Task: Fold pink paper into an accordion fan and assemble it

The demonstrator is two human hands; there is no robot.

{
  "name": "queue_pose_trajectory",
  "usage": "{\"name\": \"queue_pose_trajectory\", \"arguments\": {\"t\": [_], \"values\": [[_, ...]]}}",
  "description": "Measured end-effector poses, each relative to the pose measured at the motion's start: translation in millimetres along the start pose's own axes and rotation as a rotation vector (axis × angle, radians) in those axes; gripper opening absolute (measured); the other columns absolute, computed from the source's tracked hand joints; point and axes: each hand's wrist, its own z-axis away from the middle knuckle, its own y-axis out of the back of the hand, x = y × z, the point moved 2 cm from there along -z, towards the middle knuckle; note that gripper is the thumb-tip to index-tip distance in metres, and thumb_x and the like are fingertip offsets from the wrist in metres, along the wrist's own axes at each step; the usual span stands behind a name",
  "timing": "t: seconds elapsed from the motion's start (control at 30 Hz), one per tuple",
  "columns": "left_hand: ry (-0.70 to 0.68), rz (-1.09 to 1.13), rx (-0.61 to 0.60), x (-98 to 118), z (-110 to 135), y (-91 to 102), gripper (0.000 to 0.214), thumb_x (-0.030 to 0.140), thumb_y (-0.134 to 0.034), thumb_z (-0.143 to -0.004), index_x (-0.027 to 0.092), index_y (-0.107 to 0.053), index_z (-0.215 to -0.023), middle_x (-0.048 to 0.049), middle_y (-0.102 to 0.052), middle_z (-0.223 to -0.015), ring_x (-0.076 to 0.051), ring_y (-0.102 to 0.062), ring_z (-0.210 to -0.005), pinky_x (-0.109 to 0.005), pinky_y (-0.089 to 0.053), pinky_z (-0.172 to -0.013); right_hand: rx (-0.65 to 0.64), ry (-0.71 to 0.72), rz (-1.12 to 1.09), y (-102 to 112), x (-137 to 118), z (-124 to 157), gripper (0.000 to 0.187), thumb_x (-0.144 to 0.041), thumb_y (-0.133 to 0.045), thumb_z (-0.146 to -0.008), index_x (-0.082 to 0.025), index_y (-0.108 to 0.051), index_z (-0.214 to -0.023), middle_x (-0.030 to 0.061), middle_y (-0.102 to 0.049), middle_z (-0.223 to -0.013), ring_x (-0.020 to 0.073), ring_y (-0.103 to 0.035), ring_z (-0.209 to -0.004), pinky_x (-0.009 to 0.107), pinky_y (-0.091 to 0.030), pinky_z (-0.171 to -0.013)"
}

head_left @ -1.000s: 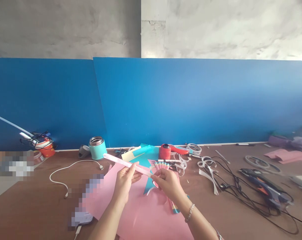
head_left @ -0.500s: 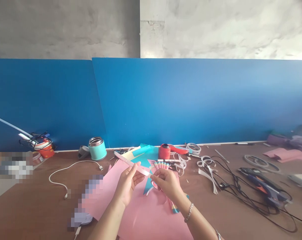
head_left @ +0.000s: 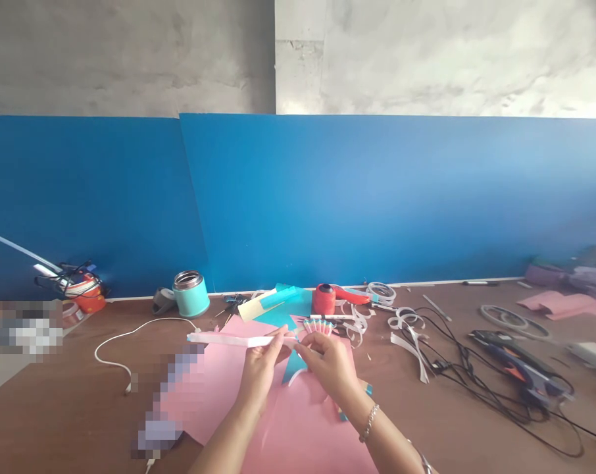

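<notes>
Between my two hands a narrow pale pink-white strip point(head_left: 223, 339) is held out level, its long free end pointing left. My left hand point(head_left: 262, 365) pinches it partway along. My right hand point(head_left: 325, 362) has its fingertips closed on the strip's right end, which they partly hide. Both hands are above a pink paper sheet point(head_left: 298, 428) on the table. A teal paper piece point(head_left: 295, 367) and a curled white strip point(head_left: 298, 376) show beneath and between my hands. A fan-pleated piece point(head_left: 318, 326) is just behind my right hand.
On the brown table point(head_left: 56, 408) stand a turquoise metal-rimmed pot point(head_left: 190, 294) and a red round object point(head_left: 323, 300). White strip offcuts point(head_left: 411, 352) lie to the right, near black cables and a dark tool point(head_left: 520, 368). A white USB cable point(head_left: 115, 339) curves at left. A blue partition point(head_left: 352, 197) rises behind.
The strip's free end has swung down and left, from slanting up to nearly level. My left hand has shifted slightly, while my right hand stays almost in place.
</notes>
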Motion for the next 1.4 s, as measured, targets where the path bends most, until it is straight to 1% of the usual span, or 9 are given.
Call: {"name": "queue_pose_trajectory", "arguments": {"t": [0.17, 0.33, 0.5, 0.63, 0.87, 1.07, 1.27, 1.33, 1.4], "values": [[0.042, 0.030, -0.039, 3.1, 2.2, -1.0, 0.051, 0.049, -0.073, -0.066, 0.012, -0.068, -0.101, -0.0091, -0.074, -0.084, -0.024, -0.069, -0.087, -0.037, -0.053, -0.083, -0.056, 0.003, -0.050, -1.1, -1.3, 0.8, 0.020, -0.037, -0.055, -0.079, -0.019, -0.059, -0.071, -0.0033, -0.054, -0.053, 0.0114, -0.046, -0.050, 0.021, -0.031, -0.048], [0.046, 0.050, -0.049, 0.7, 4.4, -5.2, 0.048, 0.039, -0.081, -0.058, 0.013, -0.068, -0.097, -0.0092, -0.073, -0.090, -0.024, -0.067, -0.091, -0.034, -0.050, -0.085, -0.043, 0.030, -0.046, -0.8, -2.4, 0.2, 0.017, -0.032, -0.053, -0.078, -0.019, -0.058, -0.068, -0.0028, -0.056, -0.054, 0.0115, -0.048, -0.050, 0.021, -0.032, -0.048], [0.007, -0.002, 0.007, -2.1, 6.7, -8.6, 0.036, 0.029, -0.082, -0.054, 0.014, -0.069, -0.085, -0.0064, -0.073, -0.082, -0.022, -0.067, -0.086, -0.029, -0.049, -0.081, -0.038, 0.058, 0.007, 0.3, -3.8, 2.5, 0.016, -0.029, -0.052, -0.078, -0.019, -0.060, -0.067, -0.0033, -0.055, -0.054, 0.0106, -0.045, -0.050, 0.021, -0.030, -0.048], [-0.023, -0.031, 0.085, -4.4, 8.7, -8.3, 0.032, 0.029, -0.080, -0.055, 0.015, -0.070, -0.082, -0.0060, -0.073, -0.081, -0.023, -0.067, -0.085, -0.029, -0.051, -0.076, -0.095, 0.029, -0.135, -1.9, -3.8, 2.7, 0.016, -0.029, -0.051, -0.078, -0.018, -0.060, -0.070, -0.0006, -0.062, -0.060, 0.0119, -0.051, -0.054, 0.021, -0.035, -0.049], [-0.183, -0.163, 0.131, -10.0, 12.3, -5.2, 0.028, 0.034, -0.075, -0.065, 0.016, -0.070, -0.086, -0.0090, -0.073, -0.091, -0.026, -0.066, -0.093, -0.034, -0.052, -0.082, -0.136, -0.042, -0.280, -3.0, -9.3, 3.3, 0.018, -0.032, -0.053, -0.076, -0.017, -0.058, -0.070, 0.0011, -0.063, -0.059, 0.0111, -0.052, -0.049, 0.019, -0.035, -0.044], [-0.280, -0.290, 0.159, -9.4, 16.7, -4.3, 0.021, 0.035, -0.073, -0.068, 0.018, -0.073, -0.081, -0.0080, -0.074, -0.085, -0.026, -0.067, -0.086, -0.033, -0.054, -0.076, -0.108, -0.043, -0.374, -3.7, -11.5, 4.7, 0.017, -0.033, -0.053, -0.073, -0.018, -0.055, -0.065, 0.0008, -0.061, -0.058, 0.0132, -0.058, -0.055, 0.021, -0.043, -0.051], [-0.466, -0.379, 0.112, -6.4, 18.8, 0.5, 0.016, 0.036, -0.075, -0.065, 0.025, -0.076, -0.077, -0.0064, -0.074, -0.087, -0.026, -0.068, -0.085, -0.035, -0.053, -0.082, -0.135, -0.133, -0.508, -10.9, -10.3, 7.2, 0.029, -0.044, -0.056, -0.071, -0.016, -0.058, -0.065, -0.0011, -0.056, -0.049, 0.0069, -0.037, -0.040, 0.020, -0.030, -0.041], [-0.545, -0.414, 0.079, -0.3, 24.0, 0.7, 0.012, 0.035, -0.076, -0.064, 0.027, -0.076, -0.074, -0.0062, -0.075, -0.085, -0.027, -0.068, -0.083, -0.036, -0.053, -0.083, -0.099, -0.123, -0.513, -11.7, -7.1, 4.8, 0.030, -0.043, -0.056, -0.072, -0.016, -0.057, -0.060, -0.0007, -0.055, -0.048, 0.0068, -0.036, -0.040, 0.020, -0.029, -0.042], [-0.598, -0.424, 0.052, 8.3, 30.9, -1.1, 0.011, 0.034, -0.076, -0.064, 0.027, -0.076, -0.072, -0.0058, -0.075, -0.084, -0.027, -0.067, -0.085, -0.038, -0.052, -0.085, -0.005, -0.121, -0.465, -8.4, -1.9, -0.3, 0.031, -0.041, -0.057, -0.072, -0.016, -0.055, -0.055, -0.0004, -0.054, -0.048, 0.0079, -0.040, -0.043, 0.021, -0.032, -0.044]]}}
